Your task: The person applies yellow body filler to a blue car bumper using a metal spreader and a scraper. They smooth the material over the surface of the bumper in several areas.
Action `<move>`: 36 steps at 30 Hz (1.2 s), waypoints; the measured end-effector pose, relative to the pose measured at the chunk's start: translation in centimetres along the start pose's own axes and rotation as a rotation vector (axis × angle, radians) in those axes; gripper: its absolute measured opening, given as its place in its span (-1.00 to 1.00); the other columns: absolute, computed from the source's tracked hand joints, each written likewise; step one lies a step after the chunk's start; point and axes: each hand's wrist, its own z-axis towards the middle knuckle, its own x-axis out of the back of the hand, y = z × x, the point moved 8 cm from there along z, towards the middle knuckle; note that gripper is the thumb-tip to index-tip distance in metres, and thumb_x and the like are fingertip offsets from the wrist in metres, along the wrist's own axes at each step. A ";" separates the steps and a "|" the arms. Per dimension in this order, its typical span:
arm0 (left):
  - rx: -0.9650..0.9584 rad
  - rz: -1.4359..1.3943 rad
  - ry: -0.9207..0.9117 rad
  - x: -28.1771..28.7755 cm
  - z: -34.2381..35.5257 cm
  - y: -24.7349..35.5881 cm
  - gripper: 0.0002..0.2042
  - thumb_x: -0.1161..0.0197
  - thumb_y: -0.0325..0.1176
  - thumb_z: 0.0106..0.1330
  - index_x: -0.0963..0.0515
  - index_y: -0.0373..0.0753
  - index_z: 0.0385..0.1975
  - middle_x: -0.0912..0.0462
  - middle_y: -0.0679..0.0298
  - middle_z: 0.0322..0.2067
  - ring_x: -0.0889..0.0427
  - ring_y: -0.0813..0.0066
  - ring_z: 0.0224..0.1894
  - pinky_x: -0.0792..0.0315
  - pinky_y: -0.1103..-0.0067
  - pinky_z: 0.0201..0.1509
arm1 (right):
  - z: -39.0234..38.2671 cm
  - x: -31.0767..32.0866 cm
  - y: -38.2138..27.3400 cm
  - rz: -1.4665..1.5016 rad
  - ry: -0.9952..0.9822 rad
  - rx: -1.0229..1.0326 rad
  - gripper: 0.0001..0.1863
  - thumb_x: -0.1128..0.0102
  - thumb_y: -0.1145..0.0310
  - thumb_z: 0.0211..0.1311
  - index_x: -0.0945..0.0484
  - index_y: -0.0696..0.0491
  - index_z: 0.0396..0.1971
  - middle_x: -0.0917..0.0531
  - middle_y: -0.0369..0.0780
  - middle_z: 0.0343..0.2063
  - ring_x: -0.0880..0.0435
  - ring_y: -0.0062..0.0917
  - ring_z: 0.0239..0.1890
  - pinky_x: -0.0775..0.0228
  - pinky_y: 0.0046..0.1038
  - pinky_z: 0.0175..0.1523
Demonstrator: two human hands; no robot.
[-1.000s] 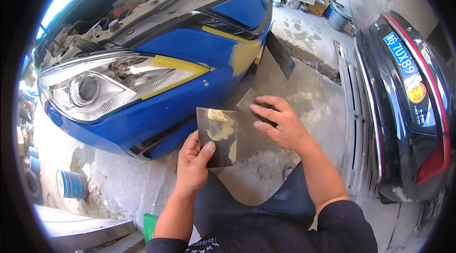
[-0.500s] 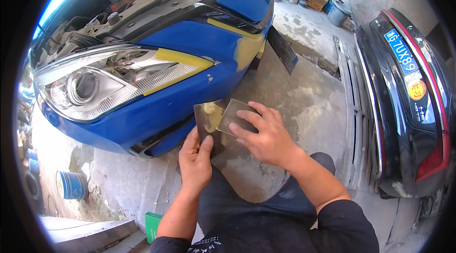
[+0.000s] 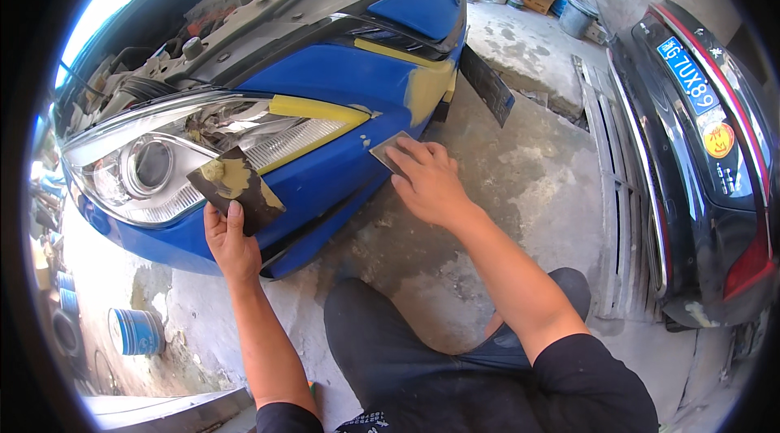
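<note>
My left hand (image 3: 234,246) pinches a dark flat plate (image 3: 266,207) by its lower edge, thumb on top. A lump and smear of yellowish putty (image 3: 232,176) lie on it. The plate hangs in front of the headlight (image 3: 180,158) of a blue car. My right hand (image 3: 432,181) grips a thin grey putty spreader (image 3: 382,150), fingers laid over its face. Its edge is at the blue bumper (image 3: 337,171), just below small pale putty spots; whether it touches cannot be told. Yellow masking tape (image 3: 313,110) borders the headlight's corner. A larger putty patch (image 3: 427,93) covers the bumper farther off.
A dark car (image 3: 691,173) stands at the right, beside a metal floor grate (image 3: 611,214). A blue tin (image 3: 136,331) is on the floor at the left. Cans, boxes and a bucket (image 3: 577,17) stand at the back. The blue car's engine bay (image 3: 236,15) is exposed.
My hands have parted. The left has carried the putty plate left, over the headlight; the right has brought the spreader up and forward to the bumper.
</note>
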 end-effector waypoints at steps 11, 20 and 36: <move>-0.012 0.020 -0.049 0.6 -0.1 -1.0 -0.68 -0.09 -0.53 0.38 -0.35 -0.32 0.12 -0.53 0.23 0.01 -0.51 0.46 0.06 -0.33 0.49 0.23 | 1.2 -3.7 -0.5 -0.011 0.008 0.016 -0.49 -0.12 0.29 0.21 -0.38 -0.12 0.20 -0.32 -0.24 0.22 -0.26 -0.08 0.20 -0.16 -0.07 0.19; -0.001 0.049 -0.021 1.0 -0.1 -0.9 -0.67 -0.09 -0.52 0.39 -0.33 -0.32 0.13 -0.53 0.21 0.03 -0.51 0.43 0.08 -0.33 0.47 0.23 | 0.7 -2.9 -0.5 0.025 0.034 0.063 -0.50 -0.14 0.34 0.17 -0.40 -0.10 0.16 -0.34 -0.25 0.21 -0.27 -0.09 0.16 -0.18 -0.06 0.12; 0.018 0.053 0.003 0.7 -0.2 -1.1 -0.67 -0.09 -0.51 0.39 -0.33 -0.29 0.14 -0.54 0.22 0.01 -0.51 0.45 0.06 -0.33 0.48 0.22 | 0.7 -3.8 -1.4 0.007 0.068 0.039 -0.51 -0.13 0.33 0.17 -0.41 -0.10 0.15 -0.35 -0.25 0.20 -0.28 -0.05 0.14 -0.19 -0.05 0.08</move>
